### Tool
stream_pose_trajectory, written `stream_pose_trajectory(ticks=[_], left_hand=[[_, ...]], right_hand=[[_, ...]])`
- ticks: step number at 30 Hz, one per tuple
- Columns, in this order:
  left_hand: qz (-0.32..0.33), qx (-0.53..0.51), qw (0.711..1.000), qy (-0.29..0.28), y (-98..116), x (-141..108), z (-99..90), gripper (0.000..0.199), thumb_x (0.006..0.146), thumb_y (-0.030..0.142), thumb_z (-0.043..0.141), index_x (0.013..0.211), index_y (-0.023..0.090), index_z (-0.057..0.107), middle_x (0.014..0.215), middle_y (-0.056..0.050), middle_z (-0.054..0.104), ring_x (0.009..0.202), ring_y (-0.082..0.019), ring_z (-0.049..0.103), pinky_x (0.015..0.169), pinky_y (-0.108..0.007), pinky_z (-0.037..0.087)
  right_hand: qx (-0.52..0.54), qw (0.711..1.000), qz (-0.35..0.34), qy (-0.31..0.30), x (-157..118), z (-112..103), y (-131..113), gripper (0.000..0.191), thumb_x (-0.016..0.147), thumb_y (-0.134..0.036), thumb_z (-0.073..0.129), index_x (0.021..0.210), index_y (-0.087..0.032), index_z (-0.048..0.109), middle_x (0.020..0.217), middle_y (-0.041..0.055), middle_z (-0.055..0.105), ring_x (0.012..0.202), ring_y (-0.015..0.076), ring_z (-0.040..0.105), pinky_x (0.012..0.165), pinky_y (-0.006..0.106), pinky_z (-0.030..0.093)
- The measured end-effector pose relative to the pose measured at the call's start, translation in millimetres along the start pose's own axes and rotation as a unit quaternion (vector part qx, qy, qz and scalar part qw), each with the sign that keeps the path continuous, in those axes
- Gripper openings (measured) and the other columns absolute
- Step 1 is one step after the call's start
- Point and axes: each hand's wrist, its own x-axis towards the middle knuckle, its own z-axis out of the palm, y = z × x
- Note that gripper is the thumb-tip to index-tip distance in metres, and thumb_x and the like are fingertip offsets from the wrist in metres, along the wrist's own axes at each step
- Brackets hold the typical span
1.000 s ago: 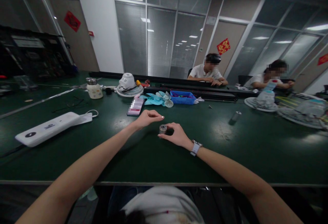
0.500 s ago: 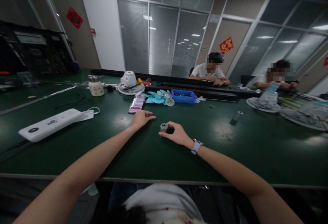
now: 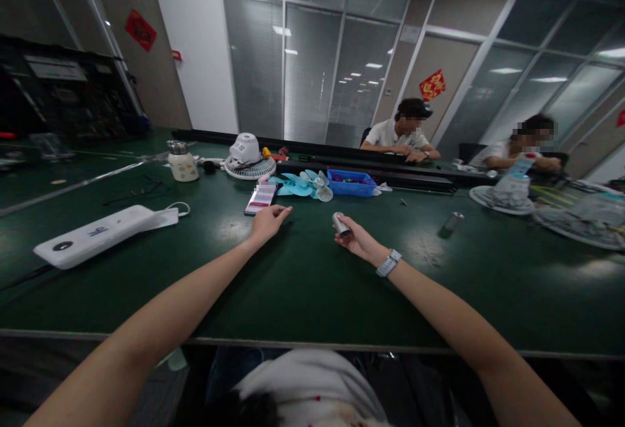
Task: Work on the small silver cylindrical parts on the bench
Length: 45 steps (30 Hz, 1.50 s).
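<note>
Right hand (image 3: 360, 239) is pinching a tilted metal cylinder (image 3: 341, 225) mid-frame; left hand (image 3: 268, 222), fingertips pressed together, is just below the smartphone (image 3: 260, 200).

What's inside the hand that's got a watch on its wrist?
The right hand holds a small silver cylinder. Part of its side shows beyond the thumb. The hand covers the rest, so its underside and whatever else is against the palm can't be seen.
</note>
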Motion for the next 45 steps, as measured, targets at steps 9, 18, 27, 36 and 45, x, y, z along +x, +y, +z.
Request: stream_pose_trajectory(ticks=[9,18,27,36,45], left_hand=[[0.001,0.008,1.0,-0.019,0,0,0.2,0.056,0.088,0.064,0.042,0.104,0.02,0.073,0.088,-0.007,0.073,0.078,-0.022,0.065,0.06,-0.027,0.04],[0.0,0.014,1.0,-0.028,1,-1,0.6,0.056,0.091,0.062,0.035,0.099,0.021,0.073,0.081,-0.006,0.072,0.074,-0.021,0.063,0.059,-0.026,0.037],[-0.02,-0.015,1.0,-0.01,1,0,1.9,0.05,0.095,0.053,0.033,0.096,0.021,0.072,0.076,-0.004,0.071,0.075,-0.021,0.065,0.062,-0.027,0.04],[-0.014,-0.004,1.0,-0.019,7,-4,-1.8,0.049,0.096,0.051,0.033,0.098,0.02,0.071,0.079,-0.006,0.072,0.079,-0.022,0.066,0.066,-0.027,0.042],[-0.018,-0.013,0.999,-0.026,5,-2,-0.3,0.049,0.095,0.053,0.033,0.097,0.021,0.07,0.077,-0.004,0.072,0.077,-0.021,0.065,0.064,-0.027,0.041]], right_hand=[[-0.299,0.856,-0.23,0.353,44,-113,-33,0.038,0.074,-0.047,0.069,0.095,-0.016,0.061,0.093,0.0085,0.071,0.085,0.0199,0.067,0.078,0.031,0.053],[-0.385,0.785,-0.184,0.449,44,-172,-36,0.041,0.066,-0.039,0.072,0.097,-0.016,0.06,0.094,0.0135,0.07,0.089,0.0265,0.065,0.08,0.038,0.048],[-0.555,0.692,-0.407,0.218,19,-25,-35,0.039,0.082,-0.044,0.06,0.114,-0.021,0.063,0.113,0.0105,0.065,0.105,0.0253,0.058,0.091,0.037,0.043],[-0.609,0.759,-0.229,0.008,74,80,21,0.037,0.075,-0.054,0.071,0.102,-0.029,0.075,0.076,0.0014,0.069,0.067,0.0169,0.063,0.059,0.026,0.044],[-0.57,0.742,-0.335,0.112,32,-5,-18,0.029,0.087,-0.048,0.058,0.097,-0.027,0.076,0.086,0.0028,0.071,0.072,0.0178,0.06,0.065,0.028,0.042]])
